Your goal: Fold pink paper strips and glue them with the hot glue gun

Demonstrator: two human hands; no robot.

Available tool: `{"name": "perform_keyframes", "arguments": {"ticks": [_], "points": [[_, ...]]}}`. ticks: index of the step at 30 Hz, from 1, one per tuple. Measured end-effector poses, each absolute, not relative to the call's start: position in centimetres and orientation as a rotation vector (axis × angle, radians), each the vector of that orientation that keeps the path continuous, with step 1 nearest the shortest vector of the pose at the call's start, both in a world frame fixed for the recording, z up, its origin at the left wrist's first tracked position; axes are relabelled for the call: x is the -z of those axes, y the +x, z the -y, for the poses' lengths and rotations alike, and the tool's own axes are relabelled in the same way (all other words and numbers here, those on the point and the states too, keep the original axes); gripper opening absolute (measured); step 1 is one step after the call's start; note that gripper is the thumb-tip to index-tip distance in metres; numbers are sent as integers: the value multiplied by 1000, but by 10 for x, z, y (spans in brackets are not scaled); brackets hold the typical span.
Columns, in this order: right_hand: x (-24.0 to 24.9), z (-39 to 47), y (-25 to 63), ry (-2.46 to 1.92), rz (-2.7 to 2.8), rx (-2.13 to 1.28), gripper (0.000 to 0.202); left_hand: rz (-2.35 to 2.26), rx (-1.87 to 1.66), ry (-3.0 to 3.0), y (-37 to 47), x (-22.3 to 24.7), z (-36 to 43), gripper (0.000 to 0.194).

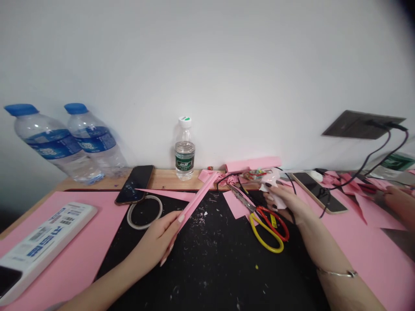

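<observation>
My left hand (pixel 166 233) is closed round the lower end of a long folded pink paper strip (pixel 198 198), which slants up and right over the black mat (pixel 207 268). My right hand (pixel 280 198) is closed on a crumpled white tissue or wrapper (pixel 274 183), near the back of the mat. Just left of that hand lie scissors with red and yellow handles (pixel 266 233). A roll of tape (pixel 129 216) lies flat beyond my left wrist.
Two large bottles (pixel 53 142) lean at the back left, near a dark phone (pixel 135 183). A small bottle (pixel 184 151) stands by the wall. A white box (pixel 48 242) lies left. Another phone (pixel 319 192), cables (pixel 372 157) and another person's hand (pixel 400 201) are right.
</observation>
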State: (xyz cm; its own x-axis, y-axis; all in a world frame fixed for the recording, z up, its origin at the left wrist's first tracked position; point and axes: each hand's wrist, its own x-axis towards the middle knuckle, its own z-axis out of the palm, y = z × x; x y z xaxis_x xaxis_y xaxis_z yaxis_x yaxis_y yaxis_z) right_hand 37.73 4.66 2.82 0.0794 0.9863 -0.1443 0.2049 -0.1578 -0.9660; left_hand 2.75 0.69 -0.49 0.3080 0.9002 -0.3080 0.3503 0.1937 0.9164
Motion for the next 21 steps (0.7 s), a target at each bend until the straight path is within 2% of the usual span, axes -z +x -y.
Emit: {"name": "perform_keyframes", "arguments": {"ticks": [4, 7, 21], "points": [[-28, -38, 361, -1339, 1278, -1479, 34, -1263, -568, 1325, 29, 4, -4, 42], [-23, -32, 341, -1261, 1272, -1582, 32, -1263, -545, 1318, 31, 4, -1, 42], [7, -22, 292, -1396, 1268, -1572, 43, -1267, -518, 1321, 31, 10, 2, 43]]}}
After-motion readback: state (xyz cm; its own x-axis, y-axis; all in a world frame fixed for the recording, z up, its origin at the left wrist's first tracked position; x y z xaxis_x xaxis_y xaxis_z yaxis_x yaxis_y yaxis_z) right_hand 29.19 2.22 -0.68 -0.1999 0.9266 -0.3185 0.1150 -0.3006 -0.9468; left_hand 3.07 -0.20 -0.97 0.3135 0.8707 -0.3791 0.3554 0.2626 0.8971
